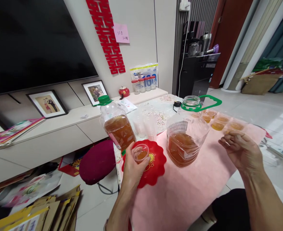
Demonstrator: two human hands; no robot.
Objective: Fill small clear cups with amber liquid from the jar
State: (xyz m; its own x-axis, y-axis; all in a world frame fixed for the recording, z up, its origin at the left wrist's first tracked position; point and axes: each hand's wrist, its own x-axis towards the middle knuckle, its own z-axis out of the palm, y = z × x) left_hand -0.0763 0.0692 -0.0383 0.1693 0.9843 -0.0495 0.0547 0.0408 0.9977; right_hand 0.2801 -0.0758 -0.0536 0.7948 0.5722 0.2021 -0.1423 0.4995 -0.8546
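My left hand [133, 169] is closed around a small clear plastic cup [140, 152] with a little amber liquid in it, held over a red scalloped plate [155, 166]. My right hand [240, 149] hovers above the pink tablecloth [184, 192], fingers loosely curled and empty, just right of a large open jug [186, 134] half full of amber liquid. A second jug [116, 123] with a green cap stands behind my left hand. Several filled small cups [219, 122] sit beyond my right hand.
A stack of empty clear cups [146, 125] stands between the jugs. The black jug lid [177, 104] lies behind. A low white cabinet [66, 128] with framed photos runs along the left. Cardboard [35, 211] and a maroon cushion [96, 162] lie on the floor.
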